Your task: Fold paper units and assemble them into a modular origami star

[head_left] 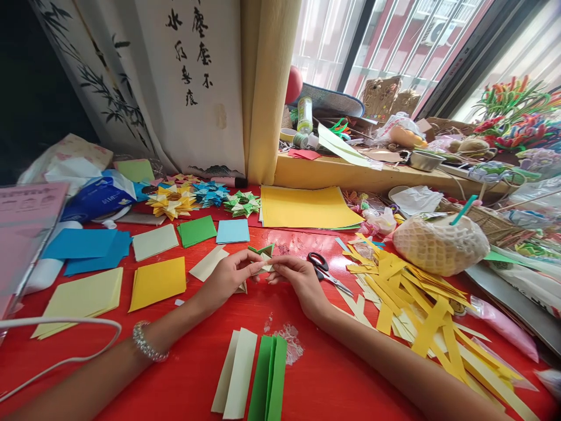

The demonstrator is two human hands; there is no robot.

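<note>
A small folded paper piece, cream and green, sits in the middle of the red table; both hands pinch it; the left hand holds it from the 9 o'clock side, fingers closed tight on its edge; the right hand holds it from the 3 o'clock side, fingertips shut on the other edge; so the paper piece lies right between the two grips, touching both.

At 6 o'clock from the hands lie folded strips, two cream and two green, side by side; black scissors lie just beside the right hand at 3 o'clock; past them is a messy heap of yellow strips; a netted round bundle rests at 2 o'clock; a big yellow sheet lies at 12 o'clock; paper stars, yellow, blue and green, sit at 11 o'clock; flat squares of paper in yellow, blue, green and cream are spread at 9 o'clock; a beaded bracelet is on the left wrist.
</note>
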